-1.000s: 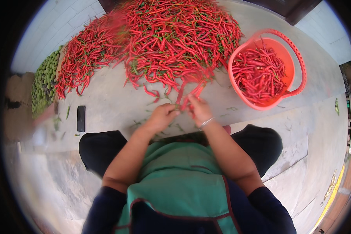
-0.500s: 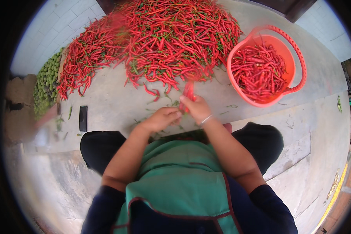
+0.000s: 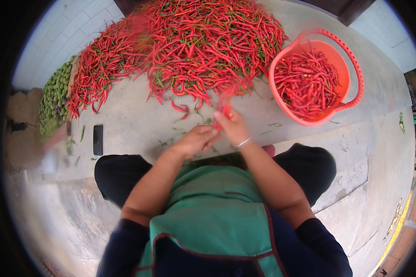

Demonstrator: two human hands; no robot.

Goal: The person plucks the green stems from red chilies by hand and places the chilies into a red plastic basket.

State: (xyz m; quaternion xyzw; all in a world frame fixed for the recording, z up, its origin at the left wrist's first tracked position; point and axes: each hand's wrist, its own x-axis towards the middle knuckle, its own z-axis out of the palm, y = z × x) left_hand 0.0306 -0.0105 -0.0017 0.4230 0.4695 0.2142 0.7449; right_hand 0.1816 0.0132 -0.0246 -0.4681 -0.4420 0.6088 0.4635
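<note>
A few red chili peppers (image 3: 224, 105) stick up from my right hand (image 3: 235, 128), whose fingers are closed round them; their tips are smeared by motion. Against the lower ends of these peppers, my left hand (image 3: 196, 140) is closed in a pinch. What sits between its fingertips is hidden. Beyond both hands spreads a big heap of red chili peppers (image 3: 203, 51) with green stems, lying on the grey floor. To the right stands a coral-red plastic basket (image 3: 286, 113) with a raised handle, holding many red chili peppers (image 3: 305, 83).
Loose green stems (image 3: 203, 119) and a few stray peppers (image 3: 179, 108) lie between the heap and my hands. A black phone (image 3: 98, 140) rests on the floor at left. Farther left is a pile of green produce (image 3: 55, 99). My knees flank the work area.
My left hand has moved slightly right and up, and its fingertips now meet the lower ends of the peppers in my right hand. The right hand keeps its grip.
</note>
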